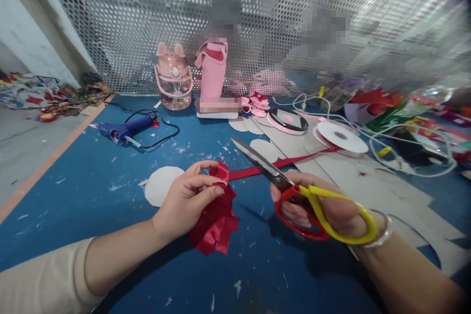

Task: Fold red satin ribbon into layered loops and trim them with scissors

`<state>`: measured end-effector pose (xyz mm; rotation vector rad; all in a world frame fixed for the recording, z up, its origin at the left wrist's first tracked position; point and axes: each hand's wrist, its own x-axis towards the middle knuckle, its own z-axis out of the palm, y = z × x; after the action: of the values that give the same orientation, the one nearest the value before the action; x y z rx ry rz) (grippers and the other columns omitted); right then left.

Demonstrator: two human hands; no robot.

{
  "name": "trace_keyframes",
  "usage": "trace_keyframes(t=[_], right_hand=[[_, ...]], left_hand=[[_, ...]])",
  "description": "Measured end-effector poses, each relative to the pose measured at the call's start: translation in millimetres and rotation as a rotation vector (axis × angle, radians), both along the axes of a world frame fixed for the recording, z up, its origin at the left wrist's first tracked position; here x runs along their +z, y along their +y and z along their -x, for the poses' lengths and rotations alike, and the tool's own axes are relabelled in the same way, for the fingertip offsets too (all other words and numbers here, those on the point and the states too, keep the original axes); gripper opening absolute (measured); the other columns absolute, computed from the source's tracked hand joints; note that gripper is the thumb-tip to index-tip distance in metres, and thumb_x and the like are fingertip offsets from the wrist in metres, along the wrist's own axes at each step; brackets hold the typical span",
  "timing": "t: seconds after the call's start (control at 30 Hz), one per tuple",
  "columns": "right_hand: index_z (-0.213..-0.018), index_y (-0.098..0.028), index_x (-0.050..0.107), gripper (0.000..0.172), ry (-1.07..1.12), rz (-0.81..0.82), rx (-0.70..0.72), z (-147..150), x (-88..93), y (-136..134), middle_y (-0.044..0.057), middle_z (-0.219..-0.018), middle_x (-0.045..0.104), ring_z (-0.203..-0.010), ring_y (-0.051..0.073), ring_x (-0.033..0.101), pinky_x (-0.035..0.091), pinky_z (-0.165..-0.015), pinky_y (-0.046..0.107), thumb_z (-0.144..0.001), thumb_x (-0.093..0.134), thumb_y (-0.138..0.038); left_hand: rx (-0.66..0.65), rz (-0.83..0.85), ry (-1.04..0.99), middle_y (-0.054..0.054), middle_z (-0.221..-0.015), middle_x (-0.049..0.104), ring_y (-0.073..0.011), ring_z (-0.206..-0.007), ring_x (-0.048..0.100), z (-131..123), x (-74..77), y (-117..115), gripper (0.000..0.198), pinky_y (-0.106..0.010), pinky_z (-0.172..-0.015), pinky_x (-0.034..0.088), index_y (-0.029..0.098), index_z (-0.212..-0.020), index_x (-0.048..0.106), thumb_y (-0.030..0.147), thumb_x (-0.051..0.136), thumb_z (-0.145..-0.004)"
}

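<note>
My left hand (191, 196) pinches red ribbon, with a bunch of cut red ribbon pieces (217, 228) hanging below the fingers. From that hand a red ribbon strip (279, 163) runs to the right, up to a white ribbon spool (342, 137). In my right hand (312, 201) is a pair of scissors (261, 159) with one red and one yellow handle. Their blades point up and left, near the strip, and look closed or nearly so. Beside the left hand lies a white paper disc (162, 186), partly covered by it.
A blue glue gun (127, 128) with its cord lies at left. A pink water bottle (174, 78) and a pink pouch (213, 71) stand against the perforated metal screen (128, 34). At right are a black-faced spool (287, 120), grey card sheets (382, 196) and white cables (415, 171).
</note>
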<state>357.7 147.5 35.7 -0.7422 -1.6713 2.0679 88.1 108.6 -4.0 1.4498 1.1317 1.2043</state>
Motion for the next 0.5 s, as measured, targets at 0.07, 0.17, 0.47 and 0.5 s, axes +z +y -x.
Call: trace_keyframes(t=[0.07, 0.17, 0.47, 0.5], right_hand=[[-0.105, -0.016, 0.059, 0.075, -0.051, 0.023, 0.024, -4.7, 5.1, 3.2, 0.000, -0.071, 0.046, -0.059, 0.011, 0.041, 0.037, -0.051, 0.023, -0.064, 0.066, -0.078], [-0.103, -0.014, 0.061, 0.070, -0.164, -0.014, 0.095, -8.9, 14.1, 7.2, 0.002, -0.076, 0.049, -0.063, 0.012, 0.044, 0.038, -0.054, 0.023, -0.072, 0.059, -0.077], [-0.111, -0.014, 0.059, 0.073, -0.229, -0.220, 0.198, -19.8, 10.9, 12.0, 0.005, -0.077, 0.053, -0.062, 0.014, 0.044, 0.041, -0.054, 0.026, -0.080, 0.043, -0.079], [-0.112, -0.015, 0.059, 0.071, -0.231, -0.251, 0.190, -21.0, 10.2, 11.8, 0.006, -0.079, 0.054, -0.063, 0.014, 0.045, 0.042, -0.055, 0.026, -0.082, 0.043, -0.077]], left_hand=[[0.038, -0.059, 0.034, -0.008, -0.084, 0.072, -0.0242, -0.130, 0.044, 0.1, 1.6, 0.3, 0.014, -0.037, -0.103, 0.037, 0.023, -0.074, 0.074, 0.026, 0.066, -0.084], [0.073, -0.070, 0.060, -0.008, -0.074, 0.070, -0.0257, -0.131, 0.045, -0.6, 2.4, -0.9, 0.018, -0.039, -0.103, 0.038, 0.022, -0.068, 0.071, 0.025, 0.065, -0.084], [-0.002, 0.346, -0.275, 0.002, -0.066, 0.069, -0.0114, -0.056, 0.066, -5.0, 2.5, -2.0, 0.037, -0.019, -0.052, 0.050, 0.018, -0.107, 0.053, 0.040, 0.069, -0.081], [-0.001, 0.361, -0.300, 0.004, -0.064, 0.068, -0.0113, -0.054, 0.066, -5.4, 3.5, -1.0, 0.044, -0.018, -0.050, 0.049, 0.020, -0.110, 0.048, 0.040, 0.071, -0.079]])
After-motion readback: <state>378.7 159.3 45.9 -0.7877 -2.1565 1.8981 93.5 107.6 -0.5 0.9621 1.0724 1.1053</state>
